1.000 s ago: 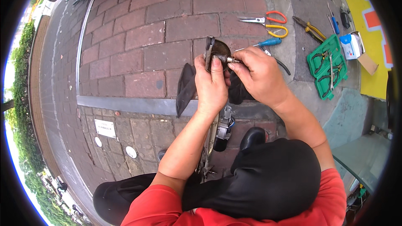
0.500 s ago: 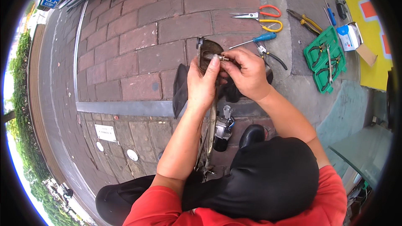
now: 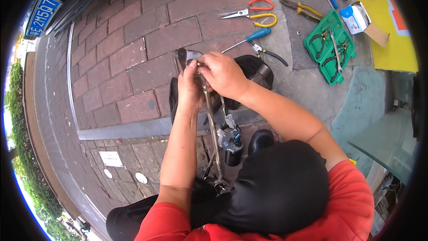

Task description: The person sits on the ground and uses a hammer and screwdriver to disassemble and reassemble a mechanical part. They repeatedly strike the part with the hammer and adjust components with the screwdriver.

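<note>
My left hand (image 3: 190,88) is closed around the upper end of a metal rod linkage (image 3: 209,118), near a dark metal bracket (image 3: 182,58) above the fingers. Across from it, my right hand (image 3: 224,75) pinches at the same end with curled fingers. A small metal fitting (image 3: 199,64) shows between the thumbs; the fingers hide most of it. The linkage's long rods run down toward my legs. Beside them is an electric motor (image 3: 229,138) with a silver housing and a black cylinder.
Red-and-yellow-handled scissors (image 3: 263,18), a blue screwdriver (image 3: 258,34), black-handled pliers (image 3: 274,57) and yellow-handled pliers (image 3: 307,10) lie on the paving. A green tool case (image 3: 327,20) stands open beside a small box (image 3: 354,20). A glass pane (image 3: 383,140) is at right.
The view has shifted, and the tools appear farther left and higher. My hands have turned the linkage end; the round plate is now mostly hidden, while more of the rods and motor shows.
</note>
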The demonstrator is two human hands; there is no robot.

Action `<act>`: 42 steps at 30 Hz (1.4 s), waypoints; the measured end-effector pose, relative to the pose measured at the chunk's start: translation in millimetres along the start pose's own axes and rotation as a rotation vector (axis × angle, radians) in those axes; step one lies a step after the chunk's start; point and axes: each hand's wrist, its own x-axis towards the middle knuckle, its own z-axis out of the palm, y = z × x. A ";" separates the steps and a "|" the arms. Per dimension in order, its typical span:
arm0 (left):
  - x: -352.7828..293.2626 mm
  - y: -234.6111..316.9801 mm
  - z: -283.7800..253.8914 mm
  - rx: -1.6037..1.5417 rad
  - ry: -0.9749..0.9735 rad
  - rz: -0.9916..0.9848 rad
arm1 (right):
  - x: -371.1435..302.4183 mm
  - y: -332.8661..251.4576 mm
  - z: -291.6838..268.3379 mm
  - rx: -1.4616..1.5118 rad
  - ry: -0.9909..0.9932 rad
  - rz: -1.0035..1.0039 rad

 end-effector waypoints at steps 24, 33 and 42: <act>37.5 -26.0 -75.4 -0.269 0.011 -0.188 | 31.4 62.6 64.0 0.287 -0.312 0.482; 37.7 -23.1 -62.1 -0.213 0.105 -0.144 | 49.8 55.8 62.2 0.497 -0.379 0.813; 34.0 -22.1 -53.9 -0.198 0.143 -0.091 | 68.9 66.2 63.6 0.402 -0.537 0.741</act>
